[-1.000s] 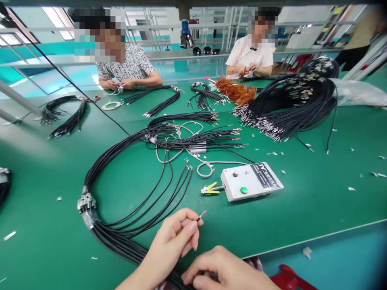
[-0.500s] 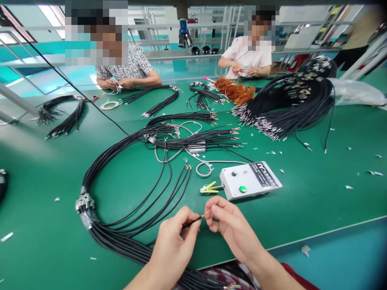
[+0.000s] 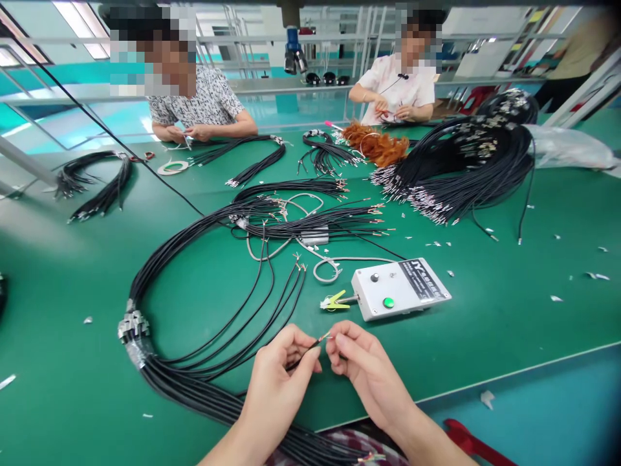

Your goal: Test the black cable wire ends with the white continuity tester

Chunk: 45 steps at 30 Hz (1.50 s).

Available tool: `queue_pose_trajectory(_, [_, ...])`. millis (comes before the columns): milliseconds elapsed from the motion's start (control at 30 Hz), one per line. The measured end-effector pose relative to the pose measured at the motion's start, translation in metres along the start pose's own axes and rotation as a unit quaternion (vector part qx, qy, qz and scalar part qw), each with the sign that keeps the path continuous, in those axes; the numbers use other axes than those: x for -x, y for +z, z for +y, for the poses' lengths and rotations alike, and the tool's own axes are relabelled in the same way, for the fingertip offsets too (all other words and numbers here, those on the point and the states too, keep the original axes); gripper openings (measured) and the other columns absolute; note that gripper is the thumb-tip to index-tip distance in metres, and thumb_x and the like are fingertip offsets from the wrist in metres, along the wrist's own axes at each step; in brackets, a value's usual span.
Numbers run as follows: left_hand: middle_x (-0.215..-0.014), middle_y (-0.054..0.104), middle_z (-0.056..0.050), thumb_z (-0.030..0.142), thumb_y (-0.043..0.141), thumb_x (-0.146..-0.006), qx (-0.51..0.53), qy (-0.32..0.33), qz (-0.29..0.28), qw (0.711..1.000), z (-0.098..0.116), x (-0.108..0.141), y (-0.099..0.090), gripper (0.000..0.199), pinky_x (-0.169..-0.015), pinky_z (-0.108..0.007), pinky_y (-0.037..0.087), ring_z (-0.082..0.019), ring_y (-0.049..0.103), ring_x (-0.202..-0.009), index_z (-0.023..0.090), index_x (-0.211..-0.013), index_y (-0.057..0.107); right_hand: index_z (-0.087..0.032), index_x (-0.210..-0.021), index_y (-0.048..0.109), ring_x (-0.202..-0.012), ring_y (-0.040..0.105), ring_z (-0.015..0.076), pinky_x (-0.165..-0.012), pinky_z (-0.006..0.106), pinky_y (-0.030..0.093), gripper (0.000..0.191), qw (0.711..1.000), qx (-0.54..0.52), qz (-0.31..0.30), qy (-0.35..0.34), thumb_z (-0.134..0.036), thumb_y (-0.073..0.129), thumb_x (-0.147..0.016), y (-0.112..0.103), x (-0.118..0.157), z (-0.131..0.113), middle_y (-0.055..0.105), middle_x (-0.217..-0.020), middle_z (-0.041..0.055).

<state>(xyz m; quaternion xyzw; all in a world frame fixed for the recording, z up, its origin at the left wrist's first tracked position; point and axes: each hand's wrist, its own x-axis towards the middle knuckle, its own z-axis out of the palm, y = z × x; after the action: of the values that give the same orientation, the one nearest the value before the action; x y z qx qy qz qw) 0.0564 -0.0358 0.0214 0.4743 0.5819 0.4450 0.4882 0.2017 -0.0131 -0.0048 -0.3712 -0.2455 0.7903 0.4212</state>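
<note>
The left hand (image 3: 279, 382), at the lower center of the frame, grips one black cable (image 3: 310, 348) between thumb and fingers, its stripped end pointing up and to the right. The right hand (image 3: 371, 369), just to its right, has its fingers curled and its thumb and fingertips drawn together at the thin wires of that end; whether they pinch the wires, I cannot tell.

Below and left of the hands, a bundle of black cables (image 3: 194, 398) runs from the bottom edge to metal connectors (image 3: 133, 327) at left, then curves up toward the middle. A few loose cables from it fan out above the left hand, with bare tips.

Just above the right hand, a gray box (image 3: 400, 288) with a green button (image 3: 389, 302) lies on the green table (image 3: 504, 310), a yellow clip (image 3: 339, 300) at its left end. White scraps (image 3: 556, 298) are scattered at right.

Farther up, a large heap of black cables (image 3: 466, 168) fills the upper right, with an orange bundle (image 3: 376, 144) at its left. Two people sit across the table, one at upper left (image 3: 198, 100) in a patterned shirt, another at upper right (image 3: 400, 90) in a pale shirt.
</note>
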Motion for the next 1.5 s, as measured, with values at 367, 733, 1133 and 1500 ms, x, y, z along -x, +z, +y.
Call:
queue_pose_trajectory(367, [-0.063,0.060,0.003,0.040,0.069,-0.078,0.128,-0.104,-0.068,0.984,-0.004,-0.002,-0.003,0.028,-0.036,-0.015,0.028,-0.004,0.039,-0.038,0.017,-0.084,0.055,-0.016,-0.074,0.065,-0.055,0.046,0.0081,-0.056,0.022,0.036,0.034,0.996,0.083,0.000,-0.033,-0.047,0.080,-0.070,0.008,-0.007,0.007,0.057,-0.060,-0.0031])
queue_pose_trajectory(733, [-0.045,0.052,0.006,0.036,0.070,-0.081,0.161,-0.068,0.001,0.985,-0.009,-0.011,0.010,0.023,-0.043,-0.018,0.032,-0.007,0.045,-0.042,0.014,-0.079,0.060,-0.018,-0.075,0.055,-0.057,0.055,0.0110,-0.058,0.024,0.043,0.036,0.974,0.209,-0.016,-0.088,-0.052,0.067,-0.081,0.009,-0.003,-0.003,0.056,-0.060,-0.0039])
queue_pose_trajectory(1133, [-0.060,0.055,0.004,0.037,0.067,-0.084,0.214,-0.072,-0.022,0.974,-0.005,-0.009,0.006,0.024,-0.049,-0.021,0.036,-0.008,0.048,-0.050,0.015,-0.083,0.058,-0.019,-0.076,0.053,-0.059,0.058,0.0123,-0.061,0.026,0.046,0.038,0.965,0.243,-0.048,-0.092,-0.054,0.062,-0.085,0.008,-0.007,-0.006,0.058,-0.063,-0.0022])
queue_pose_trajectory(1500, [-0.062,0.058,0.003,0.036,0.060,-0.086,0.051,-0.029,0.004,0.998,-0.015,-0.009,0.011,0.018,-0.045,-0.021,0.041,-0.011,0.053,-0.045,0.018,-0.085,0.059,-0.022,-0.081,0.048,-0.062,0.059,0.0116,-0.061,0.025,0.044,0.023,0.905,0.398,-0.031,-0.145,-0.039,0.048,-0.096,-0.003,-0.006,-0.008,0.053,-0.074,-0.0030])
